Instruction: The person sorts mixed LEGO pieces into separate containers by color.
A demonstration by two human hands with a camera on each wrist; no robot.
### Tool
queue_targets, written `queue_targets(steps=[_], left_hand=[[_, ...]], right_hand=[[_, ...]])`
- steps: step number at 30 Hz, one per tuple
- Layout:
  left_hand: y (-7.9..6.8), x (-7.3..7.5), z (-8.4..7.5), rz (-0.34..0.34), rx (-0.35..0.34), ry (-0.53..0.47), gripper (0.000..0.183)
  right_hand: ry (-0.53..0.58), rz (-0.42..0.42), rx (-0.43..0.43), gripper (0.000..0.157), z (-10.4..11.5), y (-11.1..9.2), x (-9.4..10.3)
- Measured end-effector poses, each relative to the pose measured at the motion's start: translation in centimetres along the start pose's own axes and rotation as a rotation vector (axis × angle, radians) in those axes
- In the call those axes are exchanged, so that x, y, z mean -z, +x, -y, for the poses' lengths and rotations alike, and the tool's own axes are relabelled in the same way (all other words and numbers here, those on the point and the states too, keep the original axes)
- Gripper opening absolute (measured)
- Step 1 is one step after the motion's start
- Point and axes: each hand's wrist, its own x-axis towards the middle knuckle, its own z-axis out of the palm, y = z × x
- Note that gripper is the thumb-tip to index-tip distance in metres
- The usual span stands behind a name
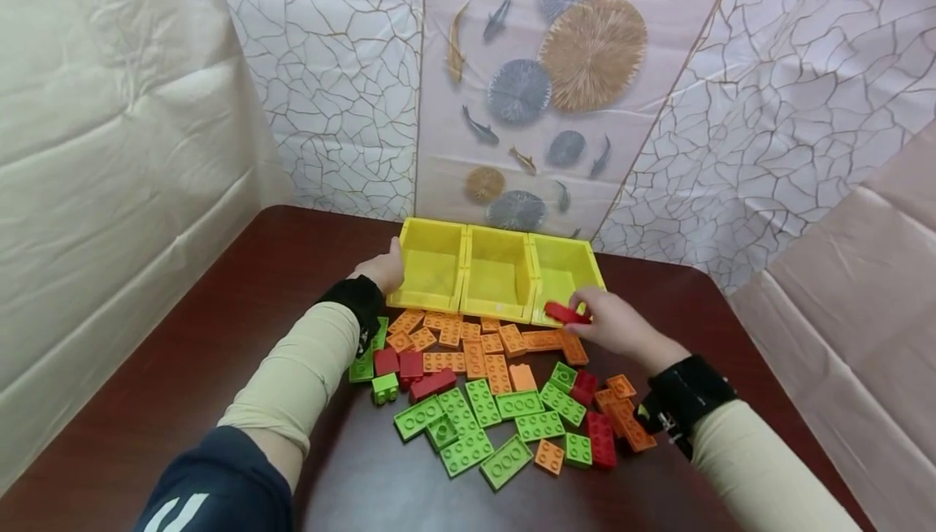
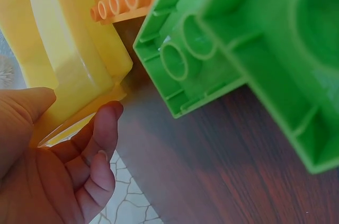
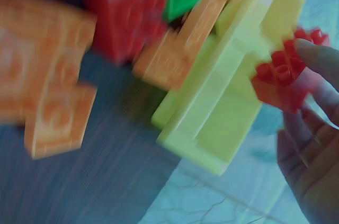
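A yellow three-compartment box (image 1: 464, 280) stands at the back of the table. My left hand (image 1: 383, 270) holds its left end; in the left wrist view the thumb lies on the box wall (image 2: 69, 60) and the fingers curl at its lower rim. With thumb and fingers, my right hand (image 1: 617, 322) pinches a red brick (image 1: 565, 313) over the front rim of the right compartment. The right wrist view shows this red brick (image 3: 280, 78) with its studs up, apart from the box.
Orange bricks (image 1: 444, 362) lie along the box's front. Nearer are several green bricks (image 1: 466, 452), with red bricks (image 1: 601, 439) at both sides. Another orange piece (image 1: 625, 418) lies near the right wrist. A patterned cloth (image 1: 504, 150) hangs behind the table.
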Motion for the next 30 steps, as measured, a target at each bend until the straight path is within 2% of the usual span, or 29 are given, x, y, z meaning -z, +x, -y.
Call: queue_targets(steps=[3, 8, 11, 17, 22, 26, 30], left_hand=[[0.9, 0.0, 0.2, 0.008, 0.017, 0.008, 0.086], [0.7, 0.1, 0.1, 0.001, 0.04, -0.023, 0.085], [0.8, -0.1, 0.0, -0.008, 0.045, -0.029, 0.087], [1.2, -0.6, -0.1, 0.014, 0.035, -0.006, 0.091], [0.9, -0.6, -0.4, -0.014, 0.049, 0.01, 0.09], [0.4, -0.4, -0.6, -0.033, 0.054, -0.004, 0.091], [0.1, -0.1, -0.6, -0.024, 0.079, -0.026, 0.092]], right_hand=[[-0.075, -0.019, -0.035, 0.022, -1.2, 1.5, 0.2], [-0.238, -0.032, -0.031, 0.025, -2.4, 3.9, -0.7], [-0.281, -0.038, -0.04, 0.023, -3.2, 4.9, -1.5], [-0.217, 0.04, -0.039, 0.009, -4.5, 5.6, -2.7], [-0.125, 0.059, 0.0, 0.005, -5.2, 5.8, -3.3], [-0.057, 0.089, 0.011, 0.012, -5.7, 5.7, -3.6], [0.007, 0.129, -0.001, 0.019, -5.5, 5.4, -4.1]])
